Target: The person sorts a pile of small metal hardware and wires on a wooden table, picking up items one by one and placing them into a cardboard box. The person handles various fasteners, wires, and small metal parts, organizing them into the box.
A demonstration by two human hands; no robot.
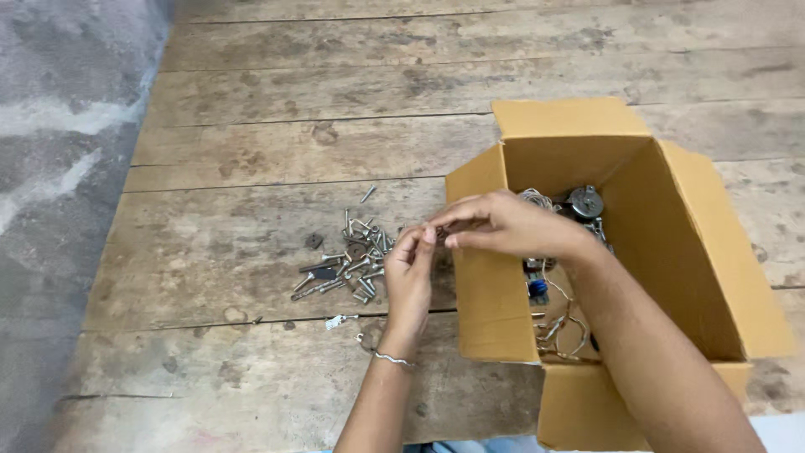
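Metal, small and mostly hidden, a fastener (436, 231) was pinched between the fingertips of both hands just above the near left wall of the cardboard box (671, 226). The left hand (409, 281) curled closed around it from below; the right hand (503, 225) nipped it from the side, fingers drawn together. Beside them lay a heap of screws and bolts (348, 264) on the plank table (293, 109). Inside the box sat wires and small parts (579, 205).

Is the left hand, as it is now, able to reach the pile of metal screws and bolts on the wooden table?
Probably yes. The left hand sits just right of the pile of metal screws and bolts, with only bare wooden table between. The open cardboard box lies on its other side.
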